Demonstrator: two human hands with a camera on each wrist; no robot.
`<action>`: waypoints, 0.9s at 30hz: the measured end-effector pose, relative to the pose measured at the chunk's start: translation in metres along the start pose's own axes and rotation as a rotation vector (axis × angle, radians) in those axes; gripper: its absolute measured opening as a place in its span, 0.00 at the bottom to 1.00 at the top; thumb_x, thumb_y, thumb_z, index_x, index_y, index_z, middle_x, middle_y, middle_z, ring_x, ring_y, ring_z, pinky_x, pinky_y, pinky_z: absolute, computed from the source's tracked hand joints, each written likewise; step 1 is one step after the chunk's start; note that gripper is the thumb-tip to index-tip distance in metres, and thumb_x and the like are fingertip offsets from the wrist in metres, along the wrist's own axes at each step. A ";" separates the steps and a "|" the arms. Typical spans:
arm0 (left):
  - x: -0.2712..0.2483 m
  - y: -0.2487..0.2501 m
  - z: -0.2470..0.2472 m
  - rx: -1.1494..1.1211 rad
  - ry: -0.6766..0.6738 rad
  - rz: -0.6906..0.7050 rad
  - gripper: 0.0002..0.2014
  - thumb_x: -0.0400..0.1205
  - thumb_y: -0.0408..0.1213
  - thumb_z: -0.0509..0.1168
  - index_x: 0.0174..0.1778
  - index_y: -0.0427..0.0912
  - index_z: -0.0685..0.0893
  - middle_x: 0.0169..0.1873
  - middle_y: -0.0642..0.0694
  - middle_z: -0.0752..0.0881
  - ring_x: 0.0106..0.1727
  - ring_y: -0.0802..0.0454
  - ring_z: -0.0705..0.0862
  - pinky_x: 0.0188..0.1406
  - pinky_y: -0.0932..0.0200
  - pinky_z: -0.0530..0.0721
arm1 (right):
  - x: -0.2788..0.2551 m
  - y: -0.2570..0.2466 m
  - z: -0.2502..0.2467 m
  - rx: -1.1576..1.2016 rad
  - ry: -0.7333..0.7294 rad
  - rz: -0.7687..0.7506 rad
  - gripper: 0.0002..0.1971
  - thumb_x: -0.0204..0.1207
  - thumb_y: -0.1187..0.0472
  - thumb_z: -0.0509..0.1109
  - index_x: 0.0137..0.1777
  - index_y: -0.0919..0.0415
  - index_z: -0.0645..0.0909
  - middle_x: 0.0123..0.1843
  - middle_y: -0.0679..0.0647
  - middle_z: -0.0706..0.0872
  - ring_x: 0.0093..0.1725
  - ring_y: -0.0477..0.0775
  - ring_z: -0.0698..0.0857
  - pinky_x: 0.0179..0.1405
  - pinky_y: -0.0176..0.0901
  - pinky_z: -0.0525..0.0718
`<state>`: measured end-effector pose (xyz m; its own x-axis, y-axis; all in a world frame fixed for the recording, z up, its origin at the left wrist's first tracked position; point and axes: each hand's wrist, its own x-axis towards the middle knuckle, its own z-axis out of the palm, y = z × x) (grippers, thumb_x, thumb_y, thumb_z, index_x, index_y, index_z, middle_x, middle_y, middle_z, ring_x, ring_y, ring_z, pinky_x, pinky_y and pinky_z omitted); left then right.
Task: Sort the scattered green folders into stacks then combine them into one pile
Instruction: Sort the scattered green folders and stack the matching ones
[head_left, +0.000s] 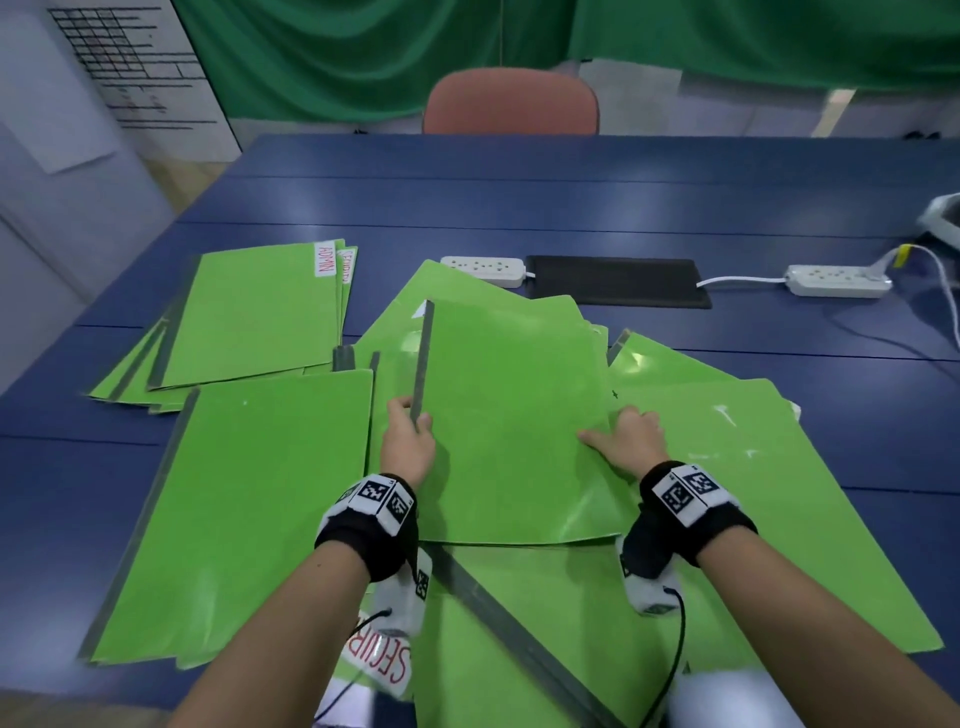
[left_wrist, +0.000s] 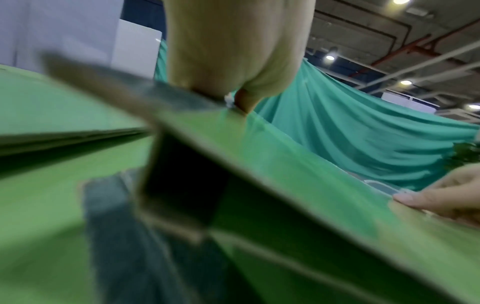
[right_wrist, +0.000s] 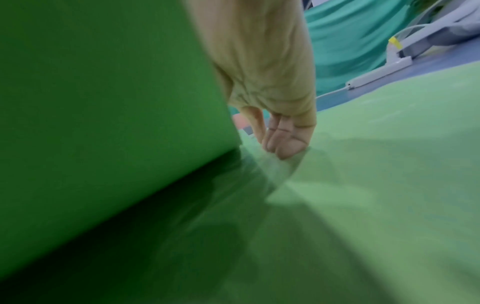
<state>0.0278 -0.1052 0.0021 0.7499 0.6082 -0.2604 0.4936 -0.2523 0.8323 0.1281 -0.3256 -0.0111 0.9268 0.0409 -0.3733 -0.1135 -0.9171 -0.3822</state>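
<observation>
- My left hand (head_left: 410, 441) is pinching the grey spine edge of the top folder (head_left: 511, 415), thumb on one side and fingers on the other, narrow and tight on that edge; the left wrist view is showing the same pinch right on the grey strip.
- My right hand (head_left: 626, 441) is gripping the opposite long edge of the same folder, thumb lying on its top face; in the right wrist view my fingers (right_wrist: 279, 142) are tucking down under the raised edge and touching the folder beneath.
- The folder I am holding is lifting off the loose heap (head_left: 727, 493) in the middle of the tabletop (head_left: 571, 202), tilted, with its near edge still low over the folders below.
- A tidier stack (head_left: 249, 317) with an ADMIN label is lying to the far left, and another flat folder (head_left: 249, 509) is sitting near my left arm, so I judge sorting to be under way with much of the heap still loose.
- What could go wrong: these covers look glossy and slick, so I am risking a slip if my narrow pinch on the spine loosens.
- My right fingertips, touching the sheet underneath, could drag a second folder along.
- Swinging it left too low could catch and skew the stack.
- The white power strip (head_left: 483, 270) and black pad (head_left: 618, 280) are lying just beyond the heap, and a sliding folder could nudge them.
</observation>
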 end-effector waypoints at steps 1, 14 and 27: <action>0.002 -0.001 -0.003 -0.024 0.035 0.012 0.18 0.86 0.32 0.53 0.72 0.35 0.63 0.51 0.43 0.80 0.43 0.48 0.80 0.46 0.56 0.81 | 0.000 -0.001 0.001 -0.027 -0.019 -0.015 0.33 0.73 0.39 0.67 0.64 0.68 0.72 0.66 0.67 0.73 0.67 0.65 0.72 0.70 0.55 0.73; 0.019 -0.024 -0.076 -0.207 0.151 0.069 0.18 0.87 0.36 0.51 0.73 0.40 0.65 0.31 0.50 0.72 0.25 0.57 0.67 0.22 0.64 0.67 | -0.042 -0.081 0.022 0.340 -0.013 -0.134 0.34 0.77 0.47 0.66 0.75 0.68 0.63 0.74 0.65 0.70 0.73 0.62 0.72 0.71 0.53 0.72; 0.045 -0.119 -0.225 0.363 0.145 -0.168 0.24 0.82 0.46 0.61 0.64 0.28 0.71 0.60 0.33 0.79 0.62 0.33 0.78 0.59 0.44 0.78 | -0.111 -0.200 0.128 0.311 -0.154 -0.134 0.35 0.75 0.54 0.71 0.74 0.70 0.60 0.66 0.63 0.76 0.59 0.56 0.79 0.64 0.45 0.80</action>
<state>-0.0968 0.1218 0.0014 0.5891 0.7564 -0.2842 0.7460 -0.3740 0.5509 0.0018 -0.0964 -0.0015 0.8789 0.2333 -0.4162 -0.1200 -0.7361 -0.6661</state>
